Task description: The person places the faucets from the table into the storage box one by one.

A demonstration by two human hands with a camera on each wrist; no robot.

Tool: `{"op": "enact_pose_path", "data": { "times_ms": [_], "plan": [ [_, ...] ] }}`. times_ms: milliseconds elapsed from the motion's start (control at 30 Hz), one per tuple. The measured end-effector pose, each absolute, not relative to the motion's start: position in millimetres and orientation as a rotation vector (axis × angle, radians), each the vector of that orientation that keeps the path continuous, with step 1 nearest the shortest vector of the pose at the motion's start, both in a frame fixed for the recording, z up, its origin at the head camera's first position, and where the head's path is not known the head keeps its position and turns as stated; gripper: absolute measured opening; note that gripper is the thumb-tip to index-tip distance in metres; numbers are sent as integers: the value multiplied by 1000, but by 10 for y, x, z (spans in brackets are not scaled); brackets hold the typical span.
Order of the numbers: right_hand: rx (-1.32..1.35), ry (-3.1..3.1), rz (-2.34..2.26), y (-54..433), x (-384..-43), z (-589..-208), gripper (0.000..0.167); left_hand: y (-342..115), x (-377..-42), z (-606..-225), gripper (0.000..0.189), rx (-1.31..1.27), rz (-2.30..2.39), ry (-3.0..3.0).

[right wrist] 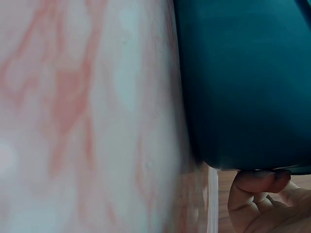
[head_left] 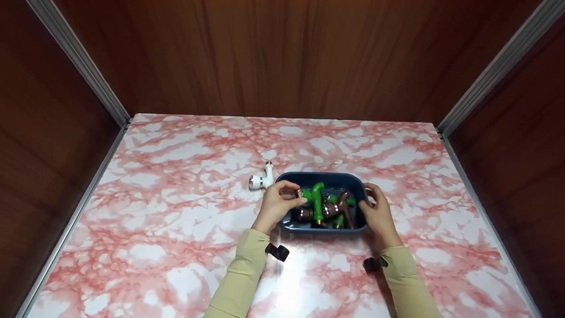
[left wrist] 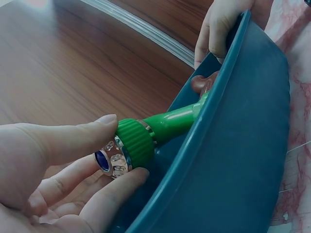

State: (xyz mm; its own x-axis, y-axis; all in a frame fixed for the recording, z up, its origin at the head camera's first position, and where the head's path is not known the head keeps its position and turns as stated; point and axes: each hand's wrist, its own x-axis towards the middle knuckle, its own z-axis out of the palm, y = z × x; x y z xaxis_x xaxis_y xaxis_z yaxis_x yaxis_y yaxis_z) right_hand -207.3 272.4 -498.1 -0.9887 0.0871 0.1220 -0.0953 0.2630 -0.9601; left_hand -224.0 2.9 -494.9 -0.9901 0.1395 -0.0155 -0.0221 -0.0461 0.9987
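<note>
My left hand pinches the ribbed green handle of a green tap between thumb and fingers, over the left side of a dark blue plastic bin. In the left wrist view the handle ends in a shiny cap with a blue centre. My right hand holds the bin's right end, thumb at the rim and fingers along the outer wall. Inside the bin lie a brown tap, another brown tap handle and more green parts, partly hidden beneath the pinched tap.
A white tap lies on the red-and-white marbled table, just left of the bin. Brown wood-grain panels enclose the table at the back and both sides, with metal strips in the corners.
</note>
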Motion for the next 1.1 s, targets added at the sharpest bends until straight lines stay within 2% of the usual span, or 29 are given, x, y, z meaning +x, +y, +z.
{"op": "enact_pose_path", "data": {
  "times_ms": [400,633,1100],
  "plan": [
    [-4,-2397,1843,2721,-2078,-4981,48,76,-2246,-4931,32,164,2077,2269],
    [-10,-2397,1774,2855,-2198,-5301,47,117,-2305,-4986,28,193,1988,2373],
    [0,-2418,1809,2732,-2080,-4983,48,147,-2311,-4965,27,191,1868,2452]
  ]
}}
